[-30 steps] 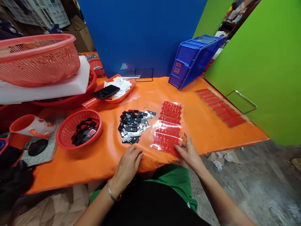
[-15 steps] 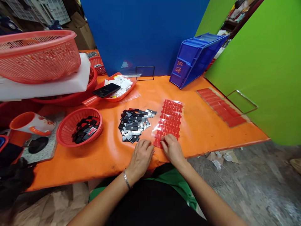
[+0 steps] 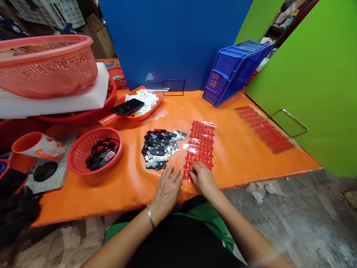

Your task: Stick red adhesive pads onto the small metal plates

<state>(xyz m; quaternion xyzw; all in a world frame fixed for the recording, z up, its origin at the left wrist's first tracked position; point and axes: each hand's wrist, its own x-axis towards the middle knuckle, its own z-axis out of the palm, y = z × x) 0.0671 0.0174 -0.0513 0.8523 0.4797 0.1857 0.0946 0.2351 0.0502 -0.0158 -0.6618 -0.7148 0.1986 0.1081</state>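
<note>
Head view.

Left hand [image 3: 169,186]: palm down at the near edge of the desk [image 3: 245,160], fingers loosely spread, nothing seen in the grip; fingertips just beside the near left corner of the red sheet. Metal bracelet [image 3: 151,216] at the wrist.

Right hand [image 3: 204,179]: over the near end of the sheet, fingers bent, thumb and forefinger drawn close together; whether the grip pinches a piece cannot be told.

Red sheet [image 3: 200,145]: rows of red cut shapes on glossy clear film, lying flat on the desk, near end partly under the right hand.

Pile of small flat pieces [image 3: 160,149]: black and silvery, heaped on the desk just left of the sheet.

Round red basket [image 3: 76,163]: left of the pile, holding dark pieces.

Red scoop [image 3: 106,121]: behind the pile, with white slips [image 3: 150,99] in it and a dark phone [image 3: 128,107] across its left side.

Mug [image 3: 46,146]: white with orange inside, at far left.

Blue crate [image 3: 231,70]: tilted, at the back right.

Second red sheet [image 3: 264,128]: flat, at the right, beside the green panel [image 3: 312,85].
</note>
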